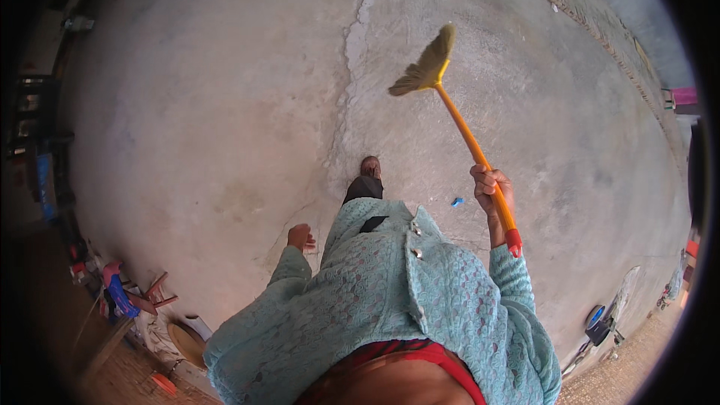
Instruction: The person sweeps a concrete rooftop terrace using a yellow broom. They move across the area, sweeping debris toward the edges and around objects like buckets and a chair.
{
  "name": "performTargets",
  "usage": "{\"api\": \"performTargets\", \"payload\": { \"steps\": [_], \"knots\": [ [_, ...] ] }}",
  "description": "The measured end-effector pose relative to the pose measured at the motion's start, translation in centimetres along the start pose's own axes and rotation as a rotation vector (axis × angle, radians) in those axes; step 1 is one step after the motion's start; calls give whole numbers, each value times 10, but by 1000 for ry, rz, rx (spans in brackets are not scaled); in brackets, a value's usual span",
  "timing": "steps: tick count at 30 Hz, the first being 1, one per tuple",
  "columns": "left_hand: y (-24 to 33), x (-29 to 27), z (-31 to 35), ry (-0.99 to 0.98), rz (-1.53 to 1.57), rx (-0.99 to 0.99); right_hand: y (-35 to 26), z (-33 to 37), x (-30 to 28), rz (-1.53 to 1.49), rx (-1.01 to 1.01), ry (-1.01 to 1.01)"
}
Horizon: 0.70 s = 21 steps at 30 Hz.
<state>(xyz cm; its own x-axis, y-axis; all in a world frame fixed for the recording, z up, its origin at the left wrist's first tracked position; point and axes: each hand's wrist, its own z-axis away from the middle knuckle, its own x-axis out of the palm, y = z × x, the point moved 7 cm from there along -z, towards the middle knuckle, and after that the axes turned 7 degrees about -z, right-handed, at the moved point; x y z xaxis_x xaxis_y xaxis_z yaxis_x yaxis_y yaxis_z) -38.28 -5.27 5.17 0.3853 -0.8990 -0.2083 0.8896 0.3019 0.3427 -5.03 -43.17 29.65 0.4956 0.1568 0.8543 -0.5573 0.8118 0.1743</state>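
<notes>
My right hand (pixel 493 187) is wrapped round the orange handle of a broom (pixel 466 133), near the red cap at its end. The handle slants up and away to the left, and a yellow collar joins it to the fanned, greenish-brown bristles. Whether the bristles touch the floor, I cannot tell. At my left side hangs my left hand (pixel 301 237), its fingers curled in and nothing seen in them. A small blue scrap (pixel 457 202) lies on the concrete floor just left of my right hand.
A rough crack (pixel 352 52) runs along the grey concrete floor (pixel 225 105) ahead. My brown shoe (pixel 370 166) is on it. A reddish wooden frame (pixel 152 294) and a round basin (pixel 187 343) stand at lower left. Dark objects (pixel 598 328) lie at lower right.
</notes>
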Motion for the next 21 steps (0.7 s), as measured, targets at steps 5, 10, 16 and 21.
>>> {"api": "performTargets", "payload": {
  "steps": [5,10,16,21],
  "knots": [
    [154,51,-19,-68,-9,157,5,-88,7,-58,174,52],
    [237,94,-19,-142,-52,258,-30,-143,-20,-53,215,183],
    [226,94,-6,24,4,135,-144,-124,-39,-205,253,194],
    [189,100,19,67,-118,-96,-227,-66,-34,-136,113,236]
  ]
}}
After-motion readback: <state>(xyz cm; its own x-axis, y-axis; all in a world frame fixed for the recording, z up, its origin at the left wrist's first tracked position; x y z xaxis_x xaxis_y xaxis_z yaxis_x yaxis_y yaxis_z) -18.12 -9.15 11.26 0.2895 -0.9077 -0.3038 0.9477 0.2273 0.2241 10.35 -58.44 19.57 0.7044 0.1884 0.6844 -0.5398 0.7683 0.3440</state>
